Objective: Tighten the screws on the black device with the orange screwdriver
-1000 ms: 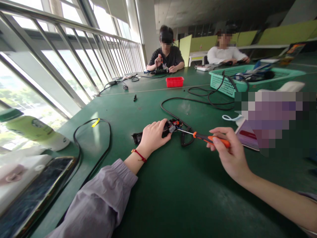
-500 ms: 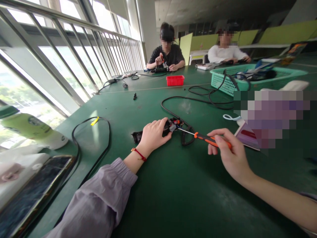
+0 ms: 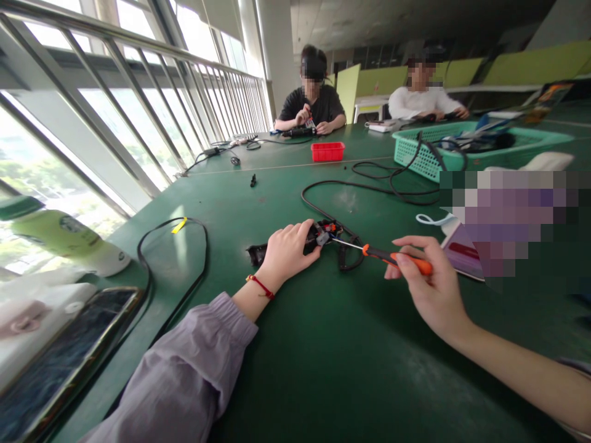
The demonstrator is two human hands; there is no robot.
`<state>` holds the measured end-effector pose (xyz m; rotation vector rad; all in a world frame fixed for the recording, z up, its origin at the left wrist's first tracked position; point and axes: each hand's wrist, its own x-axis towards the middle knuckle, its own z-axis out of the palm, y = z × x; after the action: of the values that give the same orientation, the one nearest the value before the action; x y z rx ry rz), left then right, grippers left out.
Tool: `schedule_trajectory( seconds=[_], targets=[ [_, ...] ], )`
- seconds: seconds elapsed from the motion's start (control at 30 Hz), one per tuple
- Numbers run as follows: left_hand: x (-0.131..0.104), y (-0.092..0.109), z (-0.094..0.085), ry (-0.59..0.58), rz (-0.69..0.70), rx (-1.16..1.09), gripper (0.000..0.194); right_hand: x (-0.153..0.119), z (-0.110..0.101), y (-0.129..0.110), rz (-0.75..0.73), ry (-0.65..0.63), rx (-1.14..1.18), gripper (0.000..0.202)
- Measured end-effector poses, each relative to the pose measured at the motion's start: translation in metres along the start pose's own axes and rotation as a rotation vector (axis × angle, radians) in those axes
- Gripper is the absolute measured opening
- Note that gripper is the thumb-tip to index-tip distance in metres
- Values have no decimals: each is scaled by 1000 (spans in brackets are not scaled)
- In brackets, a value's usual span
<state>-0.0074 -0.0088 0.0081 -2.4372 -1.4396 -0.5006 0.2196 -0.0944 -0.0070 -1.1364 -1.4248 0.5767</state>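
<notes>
My left hand (image 3: 287,251) is closed around a black corded device (image 3: 257,255) lying on the green table (image 3: 323,363). Inner parts and small red and blue bits show at the device's open right end; its middle is hidden under my palm. In my right hand (image 3: 436,283) is a screwdriver (image 3: 381,253) with an orange and black handle, held between thumb and fingers. Its thin shaft points left and its tip reaches the device's exposed end, though the exact contact point is too small to make out.
A black cable (image 3: 318,182) runs from the device toward a green basket (image 3: 415,154). Beyond are a red tray (image 3: 327,152) and a small black part (image 3: 253,180). Left stand a phone (image 3: 87,332), a bottle (image 3: 60,234) and a cord (image 3: 205,246). Two people sit opposite.
The fingers of my right hand have shifted on the screwdriver handle, which appears turned a little. My left hand and the device keep their place.
</notes>
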Motion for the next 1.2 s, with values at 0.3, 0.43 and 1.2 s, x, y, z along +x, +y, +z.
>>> schedule_trajectory(
  seconds=[0.3, 0.43, 1.2],
  targets=[
    [1, 0, 1, 8, 3, 9, 46, 0, 0, -4, 17, -56, -62, 18],
    [1, 1, 0, 2, -7, 17, 47, 1, 0, -2, -39, 39, -53, 23],
    [1, 1, 0, 0, -8, 17, 46, 3, -1, -2, 6, -4, 28, 19]
  ],
)
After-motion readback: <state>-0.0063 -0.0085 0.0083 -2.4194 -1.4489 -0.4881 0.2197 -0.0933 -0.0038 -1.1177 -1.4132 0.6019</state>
